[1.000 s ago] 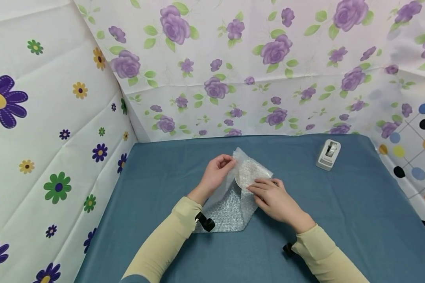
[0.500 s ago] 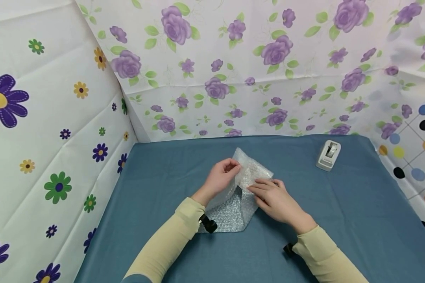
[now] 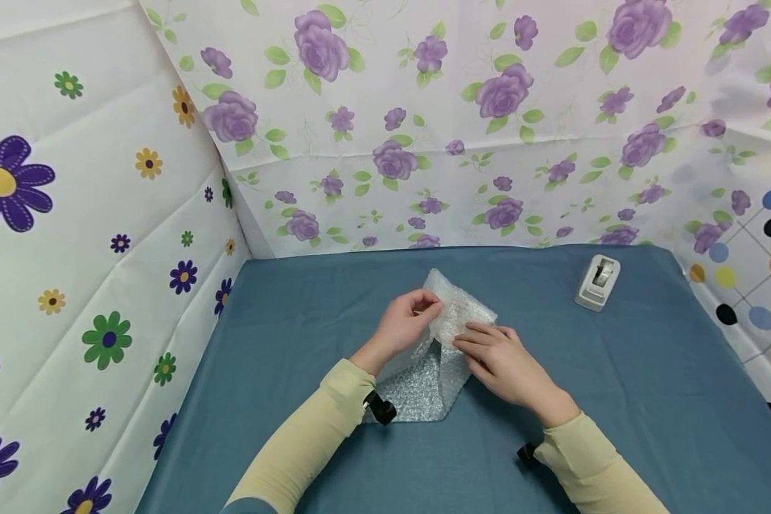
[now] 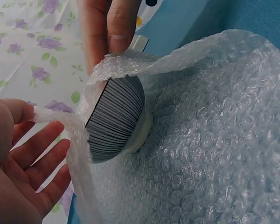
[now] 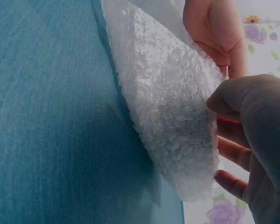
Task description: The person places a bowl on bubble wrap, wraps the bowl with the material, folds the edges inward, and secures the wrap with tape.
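A dark bowl with fine pale vertical stripes [image 4: 117,119] stands upright on a sheet of bubble wrap [image 3: 411,392]. Part of the sheet is folded up over the bowl's mouth, so in the head view the bowl is mostly hidden. My left hand [image 3: 403,325] pinches a flap of the wrap between thumb and forefinger, at the bowl's left; its other fingers are spread in the left wrist view. My right hand [image 3: 506,363] holds the folded wrap against the bowl's right side, fingers on top and thumb lower along the side.
A white tape dispenser [image 3: 597,283] stands at the back right of the blue tablecloth [image 3: 263,321]. Flowered cloth walls [image 3: 360,143] rise behind and at the left, with a dotted pattern at the right. Black wrist cameras [image 3: 380,408] sit on both sleeves.
My left hand has moved a little right and down, drawing the wrap's flap over the bowl's mouth. The right hand has stayed nearly still on the wrap.
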Available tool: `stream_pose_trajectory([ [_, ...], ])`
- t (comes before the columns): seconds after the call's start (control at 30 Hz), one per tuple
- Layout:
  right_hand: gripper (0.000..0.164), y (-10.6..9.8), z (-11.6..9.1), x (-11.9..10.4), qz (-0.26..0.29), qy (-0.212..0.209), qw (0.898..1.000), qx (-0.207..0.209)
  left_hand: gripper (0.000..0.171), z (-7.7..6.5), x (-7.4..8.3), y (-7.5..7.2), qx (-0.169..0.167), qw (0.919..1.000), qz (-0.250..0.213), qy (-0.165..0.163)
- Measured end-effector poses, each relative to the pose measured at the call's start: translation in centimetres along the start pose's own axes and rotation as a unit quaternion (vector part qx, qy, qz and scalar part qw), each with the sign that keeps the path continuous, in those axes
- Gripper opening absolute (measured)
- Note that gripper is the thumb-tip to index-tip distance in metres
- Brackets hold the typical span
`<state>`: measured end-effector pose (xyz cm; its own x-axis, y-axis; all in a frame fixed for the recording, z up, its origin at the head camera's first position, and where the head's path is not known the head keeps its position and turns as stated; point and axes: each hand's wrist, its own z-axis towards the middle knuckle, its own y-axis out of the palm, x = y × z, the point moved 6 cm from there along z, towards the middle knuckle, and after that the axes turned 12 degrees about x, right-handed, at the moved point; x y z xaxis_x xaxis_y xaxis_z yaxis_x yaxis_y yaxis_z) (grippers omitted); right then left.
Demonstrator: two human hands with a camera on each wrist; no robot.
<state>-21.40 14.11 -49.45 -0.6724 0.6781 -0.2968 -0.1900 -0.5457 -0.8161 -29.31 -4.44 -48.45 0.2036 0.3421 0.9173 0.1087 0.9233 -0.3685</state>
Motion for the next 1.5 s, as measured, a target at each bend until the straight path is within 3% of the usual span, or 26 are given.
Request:
stream_pose_trajectory([
  [0.37, 0.033, -0.4, -0.2, 0.3, 0.017, -0.002, 1.0, 0.009, 0.024, -0.4, 0.6, 1.1, -0.03, 0.9977, 0.04, 0.046],
  [0.67, 0.029, -1.5, -0.2, 0.5, 0.026, -0.008, 0.998, 0.065, 0.023, -0.4, 0.5, 1.4, -0.04, 0.9958, 0.062, 0.054],
  [0.83, 0.028, -2.2, -0.3, 1.1, 0.024, 0.02, 0.994, 0.105, 0.023, -0.4, 0.5, 1.6, -0.048, 0.9953, 0.065, 0.053],
  [1.07, 0.026, -2.9, -0.7, 2.0, 0.01, 0.092, 0.986, 0.135, 0.023, -0.4, 0.8, 1.7, -0.05, 0.9948, 0.072, 0.052],
  [1.5, 0.027, -3.2, -1.0, 2.5, 0.004, 0.097, 0.983, 0.156, 0.028, -0.6, 0.6, 2.3, -0.06, 0.9908, 0.113, 0.043],
])
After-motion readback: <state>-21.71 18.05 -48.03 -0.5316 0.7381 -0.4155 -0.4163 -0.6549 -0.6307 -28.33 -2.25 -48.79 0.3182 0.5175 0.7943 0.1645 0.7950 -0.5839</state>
